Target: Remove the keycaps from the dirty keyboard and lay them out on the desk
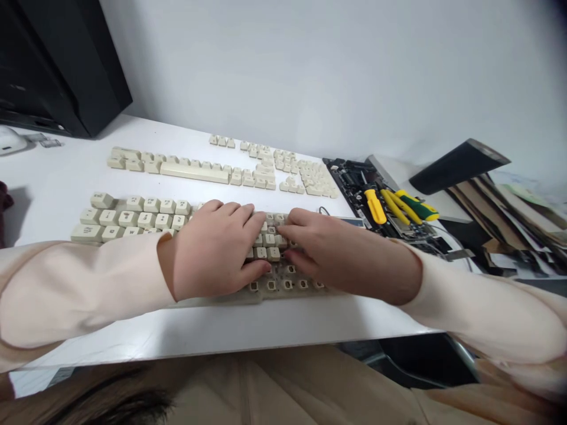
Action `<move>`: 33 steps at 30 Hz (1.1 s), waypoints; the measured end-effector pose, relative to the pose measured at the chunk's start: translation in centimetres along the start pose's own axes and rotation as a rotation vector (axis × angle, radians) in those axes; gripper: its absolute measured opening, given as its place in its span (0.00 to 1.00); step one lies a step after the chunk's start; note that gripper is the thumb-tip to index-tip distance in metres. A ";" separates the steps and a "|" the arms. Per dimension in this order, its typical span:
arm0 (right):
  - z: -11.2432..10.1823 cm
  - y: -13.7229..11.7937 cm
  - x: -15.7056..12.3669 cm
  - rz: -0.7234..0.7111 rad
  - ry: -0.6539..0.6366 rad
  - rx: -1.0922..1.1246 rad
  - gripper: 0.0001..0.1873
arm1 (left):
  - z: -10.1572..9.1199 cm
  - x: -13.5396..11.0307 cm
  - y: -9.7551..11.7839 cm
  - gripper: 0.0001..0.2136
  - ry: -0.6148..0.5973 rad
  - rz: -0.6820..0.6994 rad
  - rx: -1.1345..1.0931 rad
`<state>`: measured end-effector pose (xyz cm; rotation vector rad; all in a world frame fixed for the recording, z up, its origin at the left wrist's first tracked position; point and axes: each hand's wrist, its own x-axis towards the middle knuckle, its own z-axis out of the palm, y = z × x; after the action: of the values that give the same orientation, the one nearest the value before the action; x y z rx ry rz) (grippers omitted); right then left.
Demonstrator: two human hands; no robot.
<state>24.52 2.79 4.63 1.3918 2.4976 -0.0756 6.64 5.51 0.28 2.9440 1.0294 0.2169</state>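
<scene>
Laid out across the view is a white surface (221, 330) running up to a pale wall (310, 71), and a black computer case (57, 71) is seen standing at the far left. Over on the right, a leaning pile of papers and card (509, 221) is topped by a black slab (458, 166). A bare circuit board (349, 180) is placed at the surface's far right, with yellow-handled tools (398, 206) laid across it.

Two rows of loose beige keycaps (266, 168) are set out on the surface. Nearer, a beige keyboard (133, 218) is spread beneath the hands, its near edge stripped down to bare key sockets (287, 284).

The left hand (212, 251) and right hand (341, 251), both in pale sleeves (84, 289), are brought in from either side and are almost meeting at the centre! Their fingers (239, 215) are curled down over the keyboard, and a cluster of keycaps (269, 239) is seen right between the two sets of fingertips. The fingers are only slightly spread, but whether any keycap is actually gripped cannot be told from this view.
</scene>
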 end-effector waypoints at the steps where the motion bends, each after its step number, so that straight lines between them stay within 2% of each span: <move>1: 0.3 -0.3 -0.2 0.021 0.021 0.011 0.07 | 0.1 0.0 0.0 0.26 0.005 0.000 0.002; 6: 0.4 -1.3 -0.1 0.160 0.029 0.032 0.09 | 0.1 0.0 0.0 0.25 0.010 -0.006 0.012; 11: 0.1 -1.1 1.1 0.276 0.051 0.097 0.12 | 0.0 0.1 0.0 0.24 0.000 -0.017 0.017; 16: 1.1 -0.9 2.1 0.306 0.148 0.079 0.15 | 0.1 0.0 0.0 0.22 0.033 -0.004 0.012; 23: 2.6 -1.1 3.8 0.418 0.288 -0.020 0.24 | 0.1 -0.1 0.0 0.20 0.052 0.003 0.007; 33: 3.9 -1.0 3.6 0.375 0.427 0.006 0.22 | 0.1 0.1 0.0 0.23 0.023 0.006 0.034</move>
<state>22.69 4.53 -0.17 2.0315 2.4909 0.3225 6.74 5.54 0.16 2.9821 1.0366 0.2357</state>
